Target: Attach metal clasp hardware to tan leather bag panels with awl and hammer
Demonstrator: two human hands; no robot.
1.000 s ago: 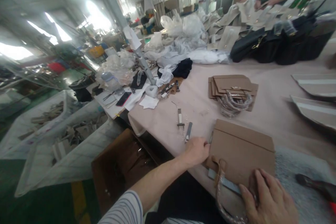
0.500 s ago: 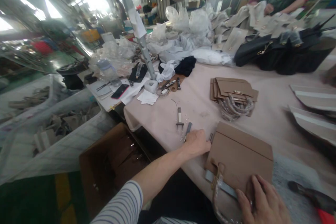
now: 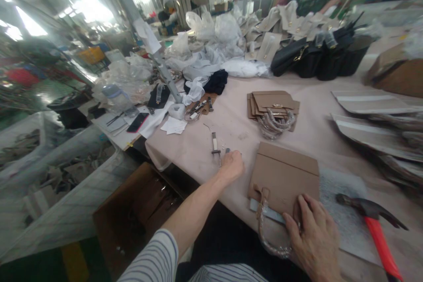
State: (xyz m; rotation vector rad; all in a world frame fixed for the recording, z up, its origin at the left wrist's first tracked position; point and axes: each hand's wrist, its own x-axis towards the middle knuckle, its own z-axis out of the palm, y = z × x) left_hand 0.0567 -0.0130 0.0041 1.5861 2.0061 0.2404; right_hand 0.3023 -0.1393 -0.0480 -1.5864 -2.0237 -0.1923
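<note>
My left hand [image 3: 232, 166] is closed low over the table beside small hand tools; anything within its fingers is hidden. Just beyond the knuckles shows the grey end of one tool [image 3: 228, 150]. To its left lies a thin punch-like tool [image 3: 215, 144] with a pale handle and a dark crosspiece. My right hand [image 3: 315, 233] holds down the lower right of a tan handbag panel [image 3: 284, 169], thumb and fingers around the handle's hidden end. That plastic-wrapped handle [image 3: 264, 224] loops toward me. A grey strip [image 3: 272, 214] sticks out beneath the panel's lower edge.
A red-handled claw hammer [image 3: 370, 218] rests on a translucent sheet [image 3: 343, 185] at right. Stacked tan panels [image 3: 274, 101] lie behind. Curved pieces [image 3: 370, 136] sit at far right, black bags [image 3: 317, 55] farther back. An open carton [image 3: 132, 216] stands below the table's left edge.
My left hand has moved left, away from the panel's edge, to the small tools. My right hand stays on the panel. The camera view has shifted, showing more of the hammer.
</note>
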